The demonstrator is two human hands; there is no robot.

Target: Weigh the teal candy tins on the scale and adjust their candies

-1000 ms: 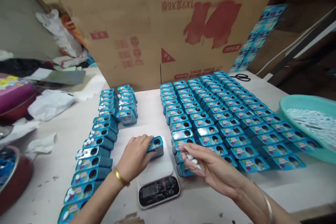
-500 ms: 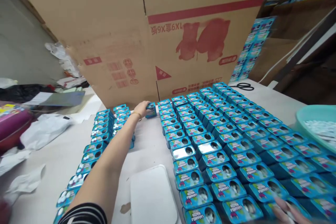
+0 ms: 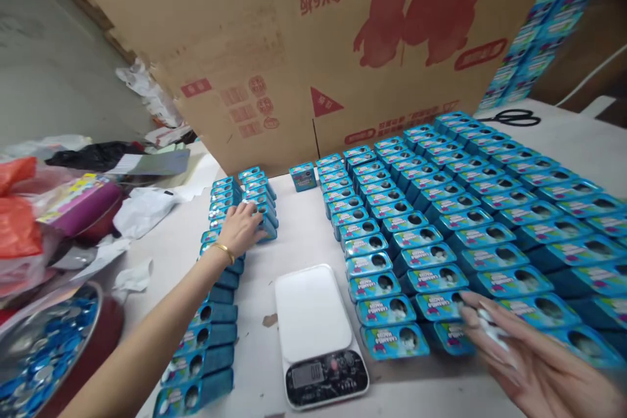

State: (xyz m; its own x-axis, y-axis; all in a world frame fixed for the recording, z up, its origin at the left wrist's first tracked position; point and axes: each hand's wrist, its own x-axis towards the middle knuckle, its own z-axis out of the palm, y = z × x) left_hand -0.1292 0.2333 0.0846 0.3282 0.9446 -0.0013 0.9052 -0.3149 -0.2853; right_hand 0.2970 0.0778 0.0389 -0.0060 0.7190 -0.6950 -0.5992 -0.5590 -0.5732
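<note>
My left hand is at the near end of the short left rows of blue candy tins, its fingers bent over a blue candy tin. Part of that tin is hidden by the hand. My right hand, blurred at the edges, pinches several small white candies above the near tins of the large right block. Those blue tins stand in columns, each with a round opening on top, and white pieces show in the nearer ones. A single tin stands by the cardboard.
Between the tin groups lies a white kitchen scale with a black display panel. A large cardboard box stands behind. Scissors lie at the back right. At left are a red bowl of blue lids and plastic bags.
My left hand has let go of the tin by the cardboard and moved nearer, onto the left rows. My right hand has come further into view with white candies. The view has shifted, showing the scale's display.
</note>
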